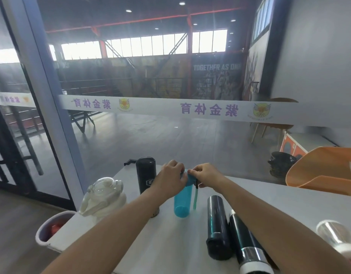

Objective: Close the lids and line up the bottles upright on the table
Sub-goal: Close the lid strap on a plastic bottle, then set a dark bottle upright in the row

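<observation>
On the white counter [166,250] we seem midway: left grip [171,177] clamps the upright teal bottle [182,202], right grip [205,175] pinches its lid [191,178], and two dark flasks [218,226] lie flat on the right grip's near side.

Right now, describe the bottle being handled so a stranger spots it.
On the white table, near its middle, the left hand and right hand meet. They grip the top of the teal bottle, standing upright. It is the only see-through blue-green one; its neighbours are black flasks.
</observation>
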Demonstrator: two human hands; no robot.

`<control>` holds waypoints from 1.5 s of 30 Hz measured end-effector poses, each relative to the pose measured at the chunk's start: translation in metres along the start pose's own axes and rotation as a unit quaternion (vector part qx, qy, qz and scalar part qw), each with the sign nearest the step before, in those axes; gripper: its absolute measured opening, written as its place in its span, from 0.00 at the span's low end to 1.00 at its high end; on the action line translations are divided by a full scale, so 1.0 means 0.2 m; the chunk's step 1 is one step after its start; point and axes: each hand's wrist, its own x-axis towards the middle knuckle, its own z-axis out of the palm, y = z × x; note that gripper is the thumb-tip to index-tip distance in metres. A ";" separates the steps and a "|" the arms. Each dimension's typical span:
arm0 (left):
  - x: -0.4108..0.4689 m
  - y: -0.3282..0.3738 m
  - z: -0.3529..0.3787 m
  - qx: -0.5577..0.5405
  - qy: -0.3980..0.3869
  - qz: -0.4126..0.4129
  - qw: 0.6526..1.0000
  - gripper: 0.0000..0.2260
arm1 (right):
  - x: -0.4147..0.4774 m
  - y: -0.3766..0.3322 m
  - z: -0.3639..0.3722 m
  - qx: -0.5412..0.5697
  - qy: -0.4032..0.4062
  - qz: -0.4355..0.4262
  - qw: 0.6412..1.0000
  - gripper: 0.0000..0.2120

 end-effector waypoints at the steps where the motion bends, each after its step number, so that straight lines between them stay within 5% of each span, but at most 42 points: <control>1: -0.01 0.00 0.00 0.004 0.003 0.004 1.000 0.09 | -0.01 0.00 0.00 -0.004 -0.003 -0.003 1.000 0.14; 9: -0.05 0.07 -0.03 0.028 0.012 0.007 1.000 0.10 | -0.14 0.10 -0.14 -0.163 0.055 -0.074 0.982 0.12; 14: -0.24 0.22 -0.04 0.022 0.067 0.121 0.990 0.10 | -0.43 0.20 -0.21 -0.219 0.010 -0.079 0.973 0.12; 18: -0.48 0.31 0.03 -0.008 0.009 0.212 0.977 0.09 | -0.64 0.28 -0.13 -0.254 -0.044 -0.058 0.964 0.15; 25: -0.75 0.33 0.18 -0.106 -0.223 -0.029 0.969 0.26 | -0.85 0.29 0.03 -0.394 -0.064 -0.046 0.916 0.22; 33: -0.77 0.29 0.23 -0.217 -0.166 -0.113 0.955 0.22 | -0.84 0.31 0.10 -0.338 -0.031 -0.025 0.940 0.21; 38: -0.60 0.32 0.14 -0.212 -0.057 -0.067 0.973 0.17 | -0.75 0.26 -0.04 -0.198 0.005 -0.017 0.980 0.19; 45: -0.22 0.39 0.00 -0.193 0.015 -0.043 0.980 0.10 | -0.54 0.17 -0.24 -0.088 0.089 -0.030 0.992 0.12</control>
